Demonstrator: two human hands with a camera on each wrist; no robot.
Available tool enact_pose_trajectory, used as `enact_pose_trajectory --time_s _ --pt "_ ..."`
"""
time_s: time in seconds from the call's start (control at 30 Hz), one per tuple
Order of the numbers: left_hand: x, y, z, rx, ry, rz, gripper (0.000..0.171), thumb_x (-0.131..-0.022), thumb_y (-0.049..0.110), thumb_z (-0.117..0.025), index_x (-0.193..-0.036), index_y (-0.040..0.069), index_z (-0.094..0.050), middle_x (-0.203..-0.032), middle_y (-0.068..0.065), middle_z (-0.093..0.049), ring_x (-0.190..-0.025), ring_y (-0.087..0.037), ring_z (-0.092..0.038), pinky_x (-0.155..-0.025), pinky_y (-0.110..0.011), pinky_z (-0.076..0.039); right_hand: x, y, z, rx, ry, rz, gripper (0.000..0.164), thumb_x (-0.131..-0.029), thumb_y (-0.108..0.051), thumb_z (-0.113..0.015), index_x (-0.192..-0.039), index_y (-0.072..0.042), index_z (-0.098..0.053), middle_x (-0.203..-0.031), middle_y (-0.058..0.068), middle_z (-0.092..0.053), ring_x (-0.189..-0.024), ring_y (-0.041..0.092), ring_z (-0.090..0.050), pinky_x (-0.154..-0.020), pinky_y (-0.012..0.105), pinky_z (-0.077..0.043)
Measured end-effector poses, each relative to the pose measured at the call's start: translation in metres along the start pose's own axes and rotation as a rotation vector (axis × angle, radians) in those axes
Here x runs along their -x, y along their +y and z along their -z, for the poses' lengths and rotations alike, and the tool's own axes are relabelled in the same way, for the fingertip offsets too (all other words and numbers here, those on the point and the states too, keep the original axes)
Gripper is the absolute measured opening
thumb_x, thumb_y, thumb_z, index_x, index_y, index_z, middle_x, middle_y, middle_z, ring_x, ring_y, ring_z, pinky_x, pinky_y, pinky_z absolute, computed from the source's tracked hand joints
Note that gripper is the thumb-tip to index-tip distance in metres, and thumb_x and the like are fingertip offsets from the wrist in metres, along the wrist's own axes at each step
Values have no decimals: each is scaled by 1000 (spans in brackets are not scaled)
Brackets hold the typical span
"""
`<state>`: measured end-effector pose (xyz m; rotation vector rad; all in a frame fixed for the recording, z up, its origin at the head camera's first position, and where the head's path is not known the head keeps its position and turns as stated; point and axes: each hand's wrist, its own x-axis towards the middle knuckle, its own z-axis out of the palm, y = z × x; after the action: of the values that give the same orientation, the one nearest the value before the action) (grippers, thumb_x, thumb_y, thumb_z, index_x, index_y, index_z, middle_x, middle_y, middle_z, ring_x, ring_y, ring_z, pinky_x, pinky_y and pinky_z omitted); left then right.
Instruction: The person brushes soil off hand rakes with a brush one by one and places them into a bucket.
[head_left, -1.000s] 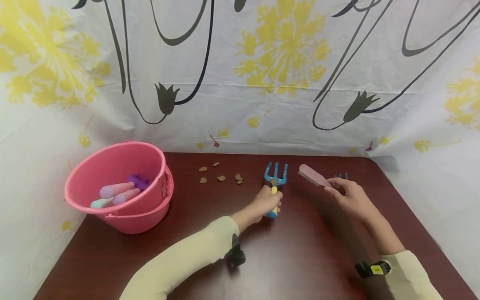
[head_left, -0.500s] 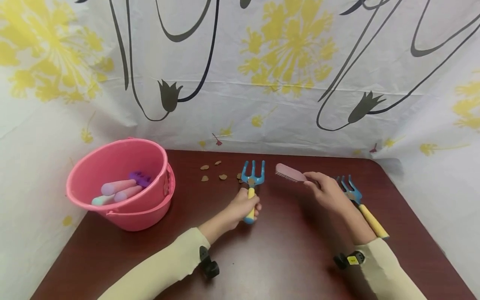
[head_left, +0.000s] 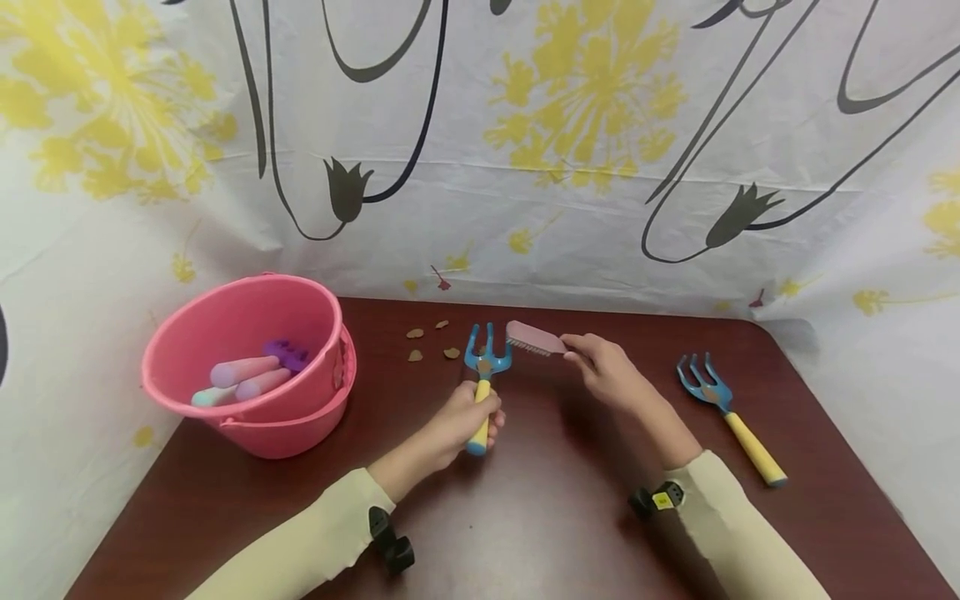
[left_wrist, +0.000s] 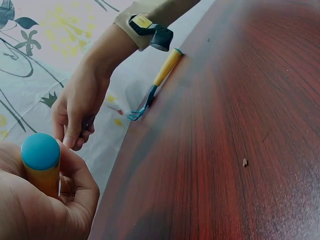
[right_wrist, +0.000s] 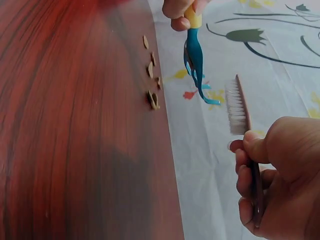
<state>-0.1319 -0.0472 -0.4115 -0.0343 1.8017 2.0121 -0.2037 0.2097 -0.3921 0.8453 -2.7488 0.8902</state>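
Note:
In the head view my left hand [head_left: 453,421] grips the yellow handle of a small garden hand fork [head_left: 480,417], its blue tines pointing away from me. The handle's blue end cap faces the camera in the left wrist view. My right hand [head_left: 611,375] holds a pink brush [head_left: 534,337] by its handle, white bristles toward the fork. The brush head is close beside the tines, raised above the table. In the right wrist view a gap shows between the brush bristles [right_wrist: 236,112] and the fork. Several brown leaf-like bits [head_left: 452,353] lie on the table left of the fork.
A second blue and yellow hand fork [head_left: 753,448] lies on the dark wooden table [head_left: 570,533] at the right. At the left, two nested pink buckets [head_left: 168,367] hold pastel-handled items and a purple piece. A patterned white cloth [head_left: 450,208] hangs behind the table.
Both hands have moved left in the head view, the left with the hand fork, the right with the brush. The brush has come closer to the tines, and the second fork is now uncovered.

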Motion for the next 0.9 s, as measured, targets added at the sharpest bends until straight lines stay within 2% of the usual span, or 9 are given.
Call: enact_pose_trajectory --time_s 0.43,0.63,0.8,0.9 --pt "-4 -1 0 32 5 -30 21 -103 7 -50 -119 0 -39 -79 -8 -51 -60 -12 -49 -52 -23 -48 -5 -7 -7 6 10 37 30 -103 -3 -58 -130 8 -62 -96 14 -64 -80 24 -55 -73 43 -47" --pt "-2 -1 1 27 5 -28 20 -104 7 -49 -119 1 -37 -79 -7 -51 -59 -13 -49 -53 -24 -49 -8 -10 -6 20 -19 36 29 -101 -3 -60 -129 6 -65 -87 11 -60 -72 20 -50 -66 38 -44" --pt "-3 -3 1 31 -2 -28 22 -105 7 -49 -120 1 -35 -79 -7 -51 -57 -13 -50 -54 -25 -51 -8 -17 -7 64 -11 100 28 -99 -3 -64 -126 5 -67 -84 8 -60 -70 19 -50 -64 37 -44" --pt "-3 -4 2 34 0 -24 23 -104 7 -49 -120 1 -35 -77 -8 -50 -55 -12 -51 -53 -25 -52 -9 -24 -5 71 -36 132 29 -99 -5 -64 -126 4 -67 -84 7 -60 -70 17 -49 -64 36 -44"
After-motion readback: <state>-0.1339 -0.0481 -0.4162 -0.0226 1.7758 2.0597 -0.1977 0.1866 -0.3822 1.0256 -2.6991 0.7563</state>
